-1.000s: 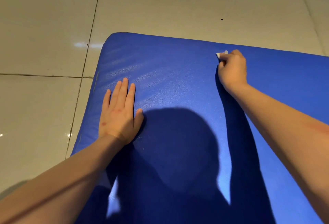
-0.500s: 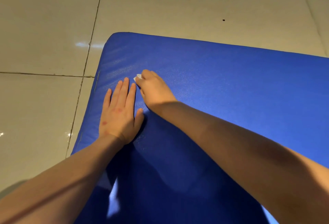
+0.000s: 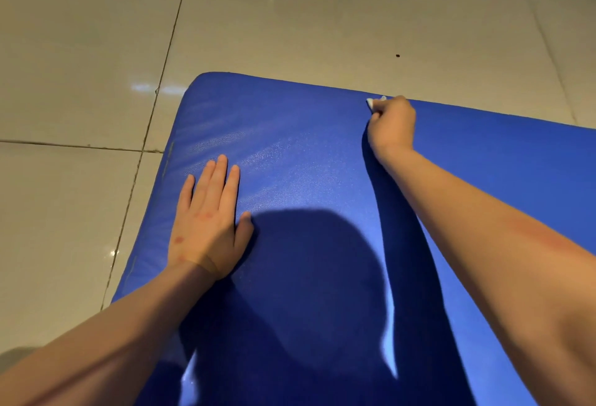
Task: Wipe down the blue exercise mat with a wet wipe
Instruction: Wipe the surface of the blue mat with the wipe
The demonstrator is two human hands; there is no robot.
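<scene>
Head view, risk at the far rim: The wet wipe [image 3: 374, 103] is right at the far edge of the blue exercise mat [image 3: 306, 154]. A stroke pushed any further out would likely run it onto the floor tiles [image 3: 290, 18] and carry tile dirt back onto the mat.
Head view, risk from a small wad: Only a small white tip shows past the right hand [image 3: 392, 126], so the wipe looks tightly bunched. A wad that small covers a narrow band and could leave unwiped strips between passes.
Head view, risk of skin dragging: With so little wipe exposed, the knuckles may rub the mat instead of the wipe.
Head view, risk of the mat sliding: The tiles look glossy. A hard pull could shift the mat if the left hand [image 3: 209, 221] eased its weight.
Head view, risk from shadow: The person's shadow darkens the near middle of the mat, which makes wiped and unwiped parts hard to tell apart there.
Right fingers [image 3: 379, 113]: Curled into a fist, gripping the wipe.
Wipe relative to right fingers: It pokes out at the far-left side of the fist, and most of it is hidden inside. It seems pressed to the mat, but the contact itself is not visible.
Left fingers [image 3: 222, 176]: Straight and close together, flat on the mat near its left edge, holding nothing. They are well apart from the wipe.
Mat: It lies on the floor tiles with its rounded far-left corner in view.
</scene>
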